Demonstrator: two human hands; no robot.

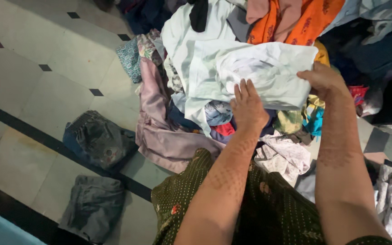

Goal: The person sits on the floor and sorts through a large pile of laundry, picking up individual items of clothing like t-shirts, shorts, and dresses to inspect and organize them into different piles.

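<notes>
Here my right hand (324, 80) pinches the right edge of a pale white shirt (259, 68), fingers curled shut over the cloth, wrist bent inward. My left hand (248, 105) lies flat and open on its lower edge, fingers pointing away, both forearms stretched forward. The shirt rests atop a heap of clothes (214, 118), beside an orange cloth (296, 22). Folded jeans (98, 140) lie on the tiled floor (32, 90) to my left.
</notes>
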